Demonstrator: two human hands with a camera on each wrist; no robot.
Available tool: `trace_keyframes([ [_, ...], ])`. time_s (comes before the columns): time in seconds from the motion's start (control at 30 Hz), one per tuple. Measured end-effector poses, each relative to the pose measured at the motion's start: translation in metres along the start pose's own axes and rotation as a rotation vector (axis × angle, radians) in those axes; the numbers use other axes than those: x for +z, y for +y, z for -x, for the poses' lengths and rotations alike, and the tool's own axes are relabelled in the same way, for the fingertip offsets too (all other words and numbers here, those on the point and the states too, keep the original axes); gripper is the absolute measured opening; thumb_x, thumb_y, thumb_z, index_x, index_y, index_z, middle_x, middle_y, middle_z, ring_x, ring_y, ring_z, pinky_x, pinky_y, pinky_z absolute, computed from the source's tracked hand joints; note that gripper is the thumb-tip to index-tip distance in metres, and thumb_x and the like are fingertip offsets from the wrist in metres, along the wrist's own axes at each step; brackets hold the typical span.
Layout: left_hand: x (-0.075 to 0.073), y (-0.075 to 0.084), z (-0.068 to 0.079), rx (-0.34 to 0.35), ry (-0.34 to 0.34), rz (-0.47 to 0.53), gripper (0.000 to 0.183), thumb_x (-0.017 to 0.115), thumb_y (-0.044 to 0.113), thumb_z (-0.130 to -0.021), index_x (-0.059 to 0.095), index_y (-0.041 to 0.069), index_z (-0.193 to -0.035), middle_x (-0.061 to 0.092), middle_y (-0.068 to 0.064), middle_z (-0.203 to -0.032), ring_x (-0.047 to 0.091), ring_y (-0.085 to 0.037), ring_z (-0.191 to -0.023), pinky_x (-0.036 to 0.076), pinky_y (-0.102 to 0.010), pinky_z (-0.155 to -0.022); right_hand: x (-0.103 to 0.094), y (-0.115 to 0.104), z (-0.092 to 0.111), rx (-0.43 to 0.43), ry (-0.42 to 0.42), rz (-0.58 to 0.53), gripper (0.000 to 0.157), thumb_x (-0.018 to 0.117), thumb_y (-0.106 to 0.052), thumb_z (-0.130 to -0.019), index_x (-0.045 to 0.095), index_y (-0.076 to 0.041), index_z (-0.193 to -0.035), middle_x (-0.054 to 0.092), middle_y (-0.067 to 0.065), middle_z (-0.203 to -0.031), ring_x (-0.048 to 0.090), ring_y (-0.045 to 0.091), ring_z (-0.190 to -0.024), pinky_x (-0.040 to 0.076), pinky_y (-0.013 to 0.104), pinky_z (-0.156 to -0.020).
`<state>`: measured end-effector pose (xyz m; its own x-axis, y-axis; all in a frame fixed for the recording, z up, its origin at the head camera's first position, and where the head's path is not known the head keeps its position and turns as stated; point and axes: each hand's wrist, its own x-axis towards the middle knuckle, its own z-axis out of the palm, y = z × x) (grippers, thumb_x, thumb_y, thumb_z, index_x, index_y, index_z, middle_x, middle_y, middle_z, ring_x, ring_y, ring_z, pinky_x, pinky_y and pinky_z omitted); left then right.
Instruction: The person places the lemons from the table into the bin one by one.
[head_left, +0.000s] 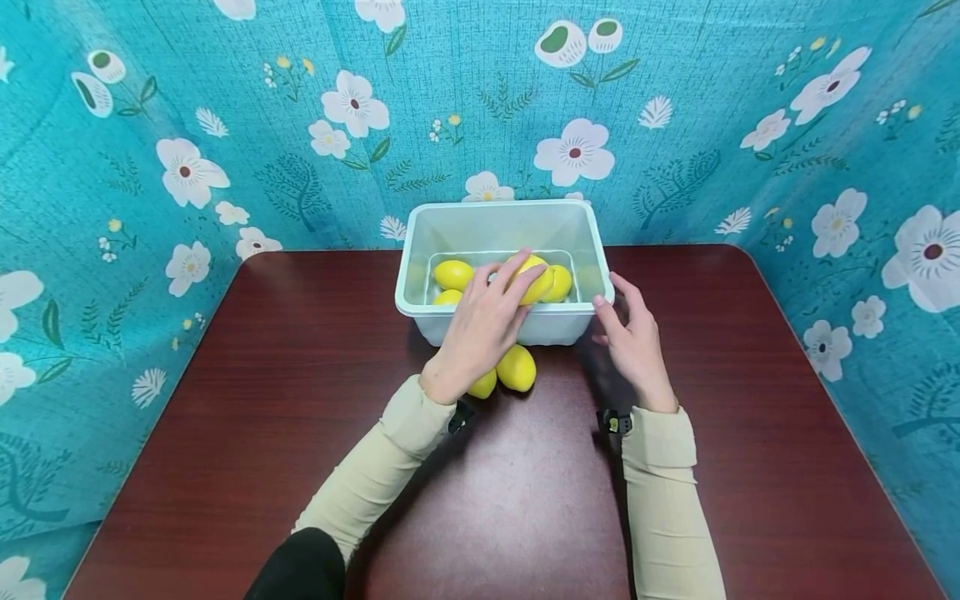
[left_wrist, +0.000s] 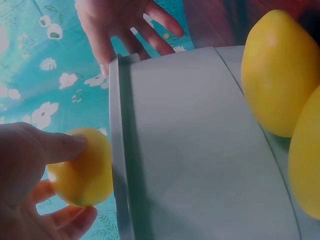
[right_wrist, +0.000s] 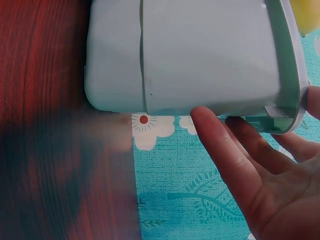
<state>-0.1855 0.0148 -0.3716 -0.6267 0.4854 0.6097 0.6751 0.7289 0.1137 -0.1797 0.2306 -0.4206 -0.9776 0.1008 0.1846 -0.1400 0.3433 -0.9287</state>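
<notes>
My left hand (head_left: 480,329) grips a lemon (left_wrist: 85,175) over the front rim of a pale plastic bin (head_left: 408,267). In the left wrist view the thumb lies across the lemon and the fingertips curl beneath it. My right hand (head_left: 636,342) is at the bin's front right corner, its thumb by the rim and its fairly straight fingers along the right side. Inside the bin lie a lemon (head_left: 453,274) at the left, a partly hidden lemon (head_left: 448,297) and another lemon (head_left: 560,284) at the right.
Two more lemons sit on the dark wooden table (head_left: 300,333) in front of the bin: one lemon (head_left: 517,368) in full view, the other lemon (head_left: 483,384) partly behind my left wrist. A blue flowered cloth (head_left: 465,92) hangs right behind the bin.
</notes>
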Motion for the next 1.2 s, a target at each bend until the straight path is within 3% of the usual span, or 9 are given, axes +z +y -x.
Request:
trace_keyframes([
  [0.5, 0.001, 0.0, 0.0, -0.052, -0.049, 0.076, 0.05, 0.057, 0.015, -0.086, 0.04, 0.015, -0.133, 0.035, -0.011, -0.14, 0.039, -0.027, -0.121, 0.032, -0.033, -0.102, -0.001, 0.002, 0.0, 0.007, 0.002, 0.007, 0.054, 0.05, -0.038, -0.089, 0.034, -0.021, -0.137, 0.044, 0.009, -0.134, 0.055, 0.022, -0.104, 0.054, 0.036, -0.062],
  [0.8, 0.005, -0.002, 0.001, -0.041, -0.032, 0.098, 0.048, 0.055, 0.012, -0.087, 0.04, 0.015, -0.132, 0.037, -0.011, -0.137, 0.038, -0.025, -0.124, 0.032, -0.032, -0.103, -0.001, -0.026, 0.01, 0.017, -0.012, -0.003, 0.051, 0.049, -0.024, -0.092, 0.032, -0.01, -0.138, 0.042, 0.016, -0.135, 0.053, 0.029, -0.107, 0.052, 0.045, -0.067],
  [1.03, 0.007, -0.001, 0.0, -0.052, -0.053, 0.08, 0.048, 0.055, 0.015, -0.087, 0.04, 0.019, -0.133, 0.035, -0.005, -0.141, 0.035, -0.023, -0.128, 0.035, -0.043, -0.098, -0.001, -0.005, 0.002, 0.024, -0.012, -0.002, 0.054, 0.05, -0.036, -0.089, 0.032, -0.02, -0.138, 0.043, 0.01, -0.135, 0.055, 0.025, -0.106, 0.054, 0.037, -0.064],
  [1.2, 0.008, 0.002, -0.001, -0.07, -0.069, 0.01, 0.047, 0.056, 0.02, -0.087, 0.041, 0.023, -0.132, 0.037, -0.001, -0.14, 0.036, -0.026, -0.125, 0.034, -0.046, -0.092, -0.001, 0.001, 0.0, 0.014, -0.008, 0.006, 0.054, 0.049, -0.038, -0.089, 0.032, -0.022, -0.138, 0.043, 0.009, -0.134, 0.055, 0.026, -0.105, 0.053, 0.039, -0.064],
])
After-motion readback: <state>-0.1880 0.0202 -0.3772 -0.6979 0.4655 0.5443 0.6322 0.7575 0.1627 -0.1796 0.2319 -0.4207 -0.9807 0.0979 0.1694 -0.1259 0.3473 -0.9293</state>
